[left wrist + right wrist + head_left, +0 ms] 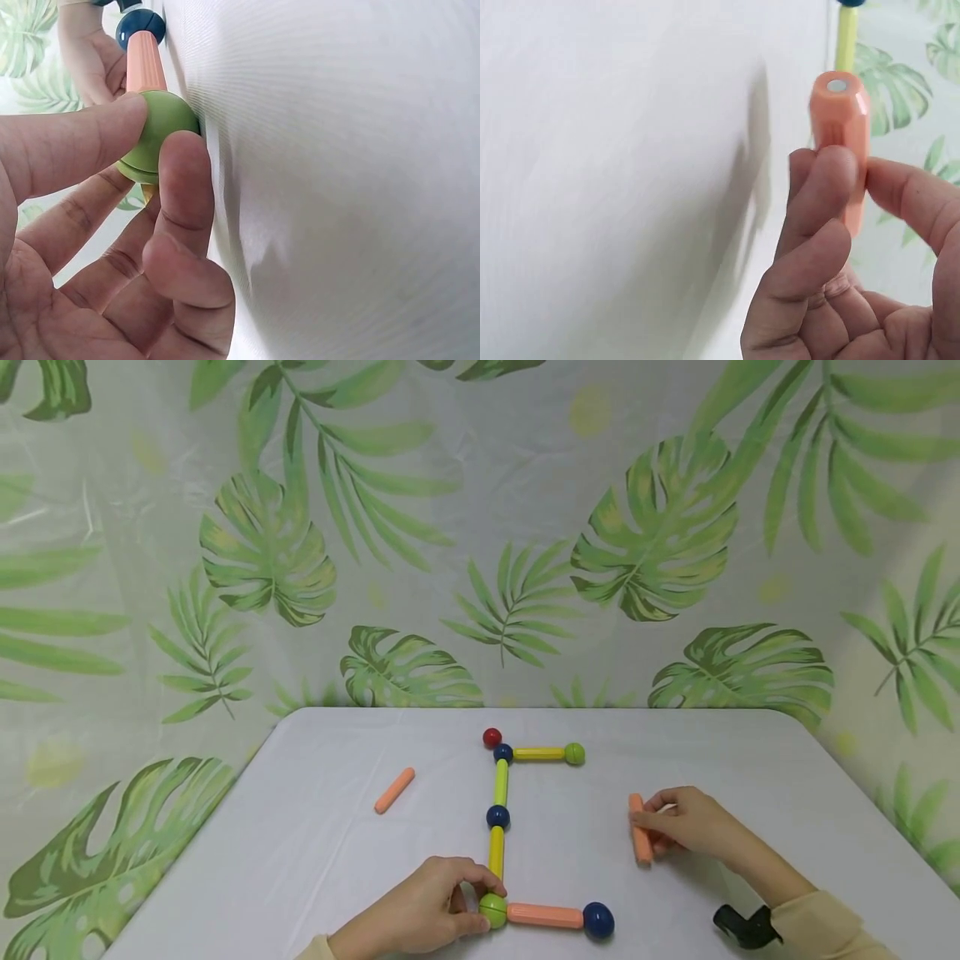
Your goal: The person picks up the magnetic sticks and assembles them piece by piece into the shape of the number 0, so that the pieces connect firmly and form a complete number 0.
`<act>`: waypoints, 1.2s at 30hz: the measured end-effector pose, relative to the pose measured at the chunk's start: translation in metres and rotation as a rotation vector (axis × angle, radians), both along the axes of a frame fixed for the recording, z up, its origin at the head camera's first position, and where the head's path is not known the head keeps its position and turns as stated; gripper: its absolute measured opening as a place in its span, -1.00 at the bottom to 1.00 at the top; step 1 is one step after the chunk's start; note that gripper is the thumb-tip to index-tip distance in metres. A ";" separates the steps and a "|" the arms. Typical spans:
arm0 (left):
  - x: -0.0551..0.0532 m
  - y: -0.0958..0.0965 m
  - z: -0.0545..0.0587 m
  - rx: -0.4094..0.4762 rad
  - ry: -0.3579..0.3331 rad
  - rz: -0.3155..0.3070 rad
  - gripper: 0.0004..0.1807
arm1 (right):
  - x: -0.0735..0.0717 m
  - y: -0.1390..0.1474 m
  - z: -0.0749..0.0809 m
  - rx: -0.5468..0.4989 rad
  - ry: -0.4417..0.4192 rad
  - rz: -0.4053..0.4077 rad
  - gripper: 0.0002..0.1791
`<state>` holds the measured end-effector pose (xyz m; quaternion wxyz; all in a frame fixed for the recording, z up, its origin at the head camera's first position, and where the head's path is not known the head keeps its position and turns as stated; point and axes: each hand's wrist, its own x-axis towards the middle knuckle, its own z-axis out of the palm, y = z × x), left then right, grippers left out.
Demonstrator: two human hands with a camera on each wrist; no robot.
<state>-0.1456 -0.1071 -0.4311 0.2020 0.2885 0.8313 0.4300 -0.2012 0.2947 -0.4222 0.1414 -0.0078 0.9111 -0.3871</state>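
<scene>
With thumb and fingers my left hand pinches a green ball at the near corner of a row of joined sticks and balls. From that ball an orange stick runs right to a dark blue ball, and a yellow stick leads away to another blue ball. My right hand, off to the right, holds a loose orange stick between thumb and fingers. The right wrist view shows a silvery disc in the end of this held stick.
Farther back, a lime stick joins a blue ball, beside a red ball. A yellow stick extends right to a green ball. Another orange stick lies alone on the left of the white table.
</scene>
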 end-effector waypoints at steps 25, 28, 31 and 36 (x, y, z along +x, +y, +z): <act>0.001 0.000 0.000 -0.009 -0.011 0.006 -0.70 | 0.017 -0.042 -0.007 -0.170 -0.089 0.082 -0.61; 0.002 0.001 0.001 -0.009 -0.019 0.007 -0.70 | 0.019 -0.046 -0.009 -0.171 -0.090 0.084 -0.62; 0.001 0.001 0.001 -0.013 -0.029 0.007 -0.71 | 0.021 -0.050 -0.010 -0.179 -0.094 0.089 -0.63; 0.001 0.000 0.000 -0.016 -0.033 0.006 -0.71 | 0.022 -0.053 -0.013 -0.180 -0.101 0.087 -0.63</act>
